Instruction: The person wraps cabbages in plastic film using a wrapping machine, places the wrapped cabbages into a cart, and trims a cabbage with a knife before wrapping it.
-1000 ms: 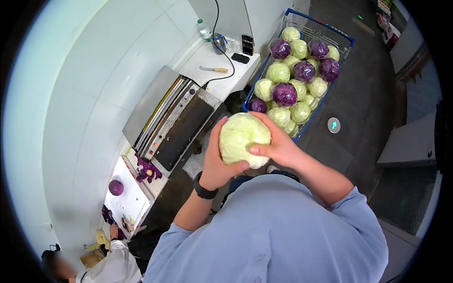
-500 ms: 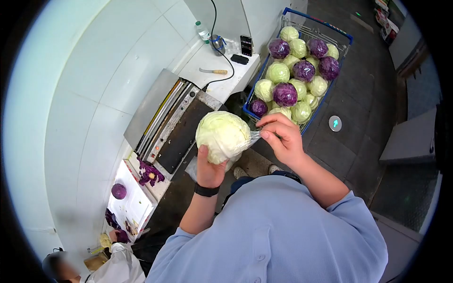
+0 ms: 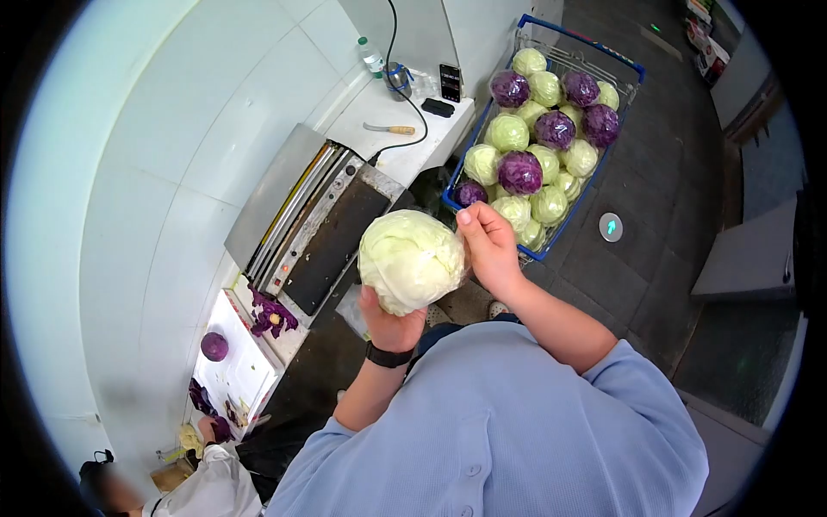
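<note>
A pale green cabbage (image 3: 412, 258) rests in my left hand (image 3: 393, 324), whose fingers curve around its lower side; a dark band circles the wrist. My right hand (image 3: 491, 250) is at the cabbage's right edge, thumb and fingers closed on clear plastic film (image 3: 466, 257) that lies against the cabbage. How far the film reaches around the underside is hidden. To the left, the flat dark plate of a wrapping machine (image 3: 338, 246) sits just beyond the cabbage.
A blue-rimmed cart (image 3: 454, 204) at the upper right holds several wrapped green and purple cabbages. A knife (image 3: 389, 129), bottle (image 3: 370, 58) and phone (image 3: 450, 83) are on the counter. Lower left, a co-worker's hand (image 3: 208, 428) is by a white tray (image 3: 258, 351) near purple cabbage.
My right hand has moved in toward the cabbage, and the film that was stretched out to the right now lies close to it. The cabbage has shifted slightly down.
</note>
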Motion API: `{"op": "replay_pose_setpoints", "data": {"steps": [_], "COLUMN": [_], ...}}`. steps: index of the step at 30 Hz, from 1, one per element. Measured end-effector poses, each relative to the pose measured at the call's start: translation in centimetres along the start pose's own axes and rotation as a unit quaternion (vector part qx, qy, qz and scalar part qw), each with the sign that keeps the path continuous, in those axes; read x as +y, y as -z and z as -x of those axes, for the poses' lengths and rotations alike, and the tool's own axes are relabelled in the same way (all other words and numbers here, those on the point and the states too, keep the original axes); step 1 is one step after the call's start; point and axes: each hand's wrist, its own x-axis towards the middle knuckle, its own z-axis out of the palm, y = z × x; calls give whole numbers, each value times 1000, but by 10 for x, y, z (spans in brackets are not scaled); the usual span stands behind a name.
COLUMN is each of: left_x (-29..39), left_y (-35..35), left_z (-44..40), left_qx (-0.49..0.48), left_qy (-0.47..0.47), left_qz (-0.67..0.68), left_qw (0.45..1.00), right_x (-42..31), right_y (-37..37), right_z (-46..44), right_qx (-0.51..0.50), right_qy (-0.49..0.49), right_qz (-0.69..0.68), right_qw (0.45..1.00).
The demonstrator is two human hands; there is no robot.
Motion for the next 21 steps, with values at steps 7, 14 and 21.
{"op": "replay_pose_setpoints", "data": {"steps": [7,14,21], "left_x": [0,2,-4], "left_y": [-8,-16,25], "left_z": [-1,0,-8], "left_qx": [13,1,-33], "left_qy": [13,-15,-113], "left_qz": [-20,10,-221], "left_qw": [1000,1000,968], "right_x": [9,36,-40], "right_y": [-3,27,-2], "right_z": [-5,-45,22], "right_qx": [-4,164,-146], "right_qy": [-16,-174,-96], "right_qz": [-24,-90,-58], "right_qw": [1000,967,983]}}
